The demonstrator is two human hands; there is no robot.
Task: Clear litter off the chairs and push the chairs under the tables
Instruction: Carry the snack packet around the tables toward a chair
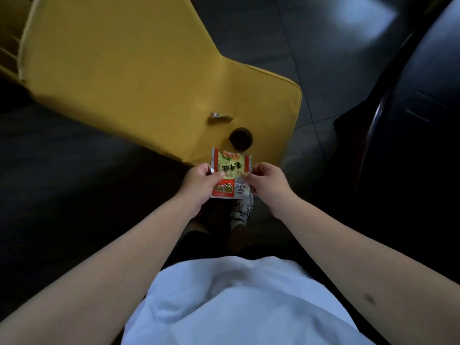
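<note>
A yellow chair stands in front of me, its seat reaching toward my hands. I hold snack wrappers, red, green and silver, just off the seat's near edge. My left hand pinches their left side and my right hand pinches the right side. On the seat, a small dark round cup sits near the front corner. A small crumpled silvery scrap lies just behind it.
A dark chair or table edge curves along the right side. The dark tiled floor shows beyond the yellow chair. My shoe is visible below the wrappers.
</note>
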